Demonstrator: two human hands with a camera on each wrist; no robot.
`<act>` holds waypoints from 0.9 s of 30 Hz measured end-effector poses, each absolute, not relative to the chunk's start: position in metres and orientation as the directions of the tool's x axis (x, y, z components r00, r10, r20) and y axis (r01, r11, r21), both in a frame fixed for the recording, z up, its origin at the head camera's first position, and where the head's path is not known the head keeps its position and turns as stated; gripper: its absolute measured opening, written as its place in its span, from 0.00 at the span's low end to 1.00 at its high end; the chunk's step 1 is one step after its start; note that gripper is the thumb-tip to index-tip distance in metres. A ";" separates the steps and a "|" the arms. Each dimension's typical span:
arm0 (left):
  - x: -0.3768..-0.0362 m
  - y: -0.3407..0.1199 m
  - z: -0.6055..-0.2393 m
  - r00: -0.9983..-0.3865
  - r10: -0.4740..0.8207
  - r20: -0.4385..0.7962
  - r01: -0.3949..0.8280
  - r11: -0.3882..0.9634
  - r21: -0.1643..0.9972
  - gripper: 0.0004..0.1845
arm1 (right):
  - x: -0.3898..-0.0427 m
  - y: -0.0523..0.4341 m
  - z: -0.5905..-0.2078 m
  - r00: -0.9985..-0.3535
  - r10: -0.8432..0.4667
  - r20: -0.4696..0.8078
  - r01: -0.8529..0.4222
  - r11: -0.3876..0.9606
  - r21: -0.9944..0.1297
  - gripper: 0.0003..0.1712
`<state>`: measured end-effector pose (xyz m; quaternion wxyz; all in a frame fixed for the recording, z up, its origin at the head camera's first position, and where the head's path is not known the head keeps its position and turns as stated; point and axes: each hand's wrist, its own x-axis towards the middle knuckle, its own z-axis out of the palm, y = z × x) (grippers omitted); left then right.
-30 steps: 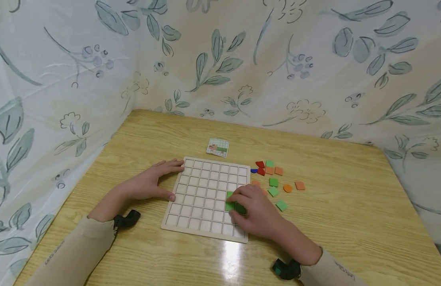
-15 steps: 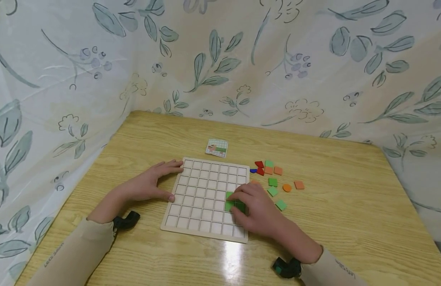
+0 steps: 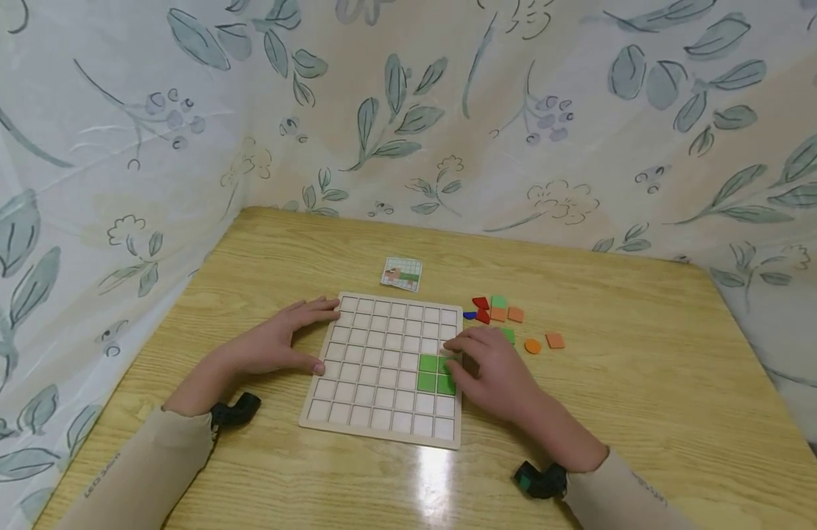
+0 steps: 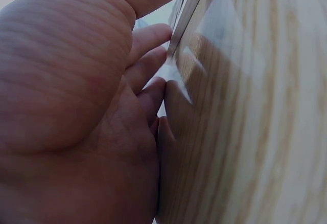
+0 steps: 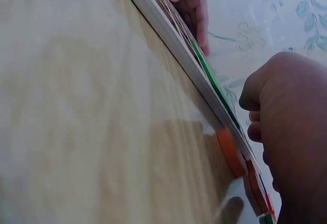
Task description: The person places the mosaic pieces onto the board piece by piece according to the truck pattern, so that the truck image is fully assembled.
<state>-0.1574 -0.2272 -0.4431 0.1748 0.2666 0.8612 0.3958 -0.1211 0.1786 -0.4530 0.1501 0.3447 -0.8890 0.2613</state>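
Note:
A pale wooden grid board lies flat on the table. A small block of green tiles fills cells near its right edge. My left hand rests flat against the board's left edge with straight fingers; in the left wrist view its fingers touch the board's edge. My right hand sits just off the board's right edge, beside the green block, with relaxed fingers and nothing visibly held. In the right wrist view its loosely bent fingers hang above an orange tile.
Loose tiles lie right of the board: red, green, orange squares, an orange disc, a blue piece. A small pattern card sits behind the board. Leaf-printed cloth walls the table.
My right hand has come off the green tiles and moved right, off the board, leaving the green block uncovered in its cells. The left hand has not moved.

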 end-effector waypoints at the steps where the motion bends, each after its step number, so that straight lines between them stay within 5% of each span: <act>1: -0.157 -0.227 -0.443 -0.801 0.592 -0.095 0.310 0.544 0.780 0.49 | -0.122 0.180 -0.453 -0.722 -0.530 0.445 -0.686 0.635 -0.356 0.12; 13: -0.159 -0.229 -0.446 -0.801 0.592 -0.086 0.321 0.547 0.773 0.49 | -0.145 0.208 -0.453 -0.707 -0.487 0.512 -0.668 0.697 -0.261 0.12; 27: -0.158 -0.228 -0.443 -0.799 0.594 -0.089 0.327 0.555 0.765 0.49 | -0.163 0.260 -0.454 -0.770 -0.472 0.430 -0.614 0.730 -0.299 0.12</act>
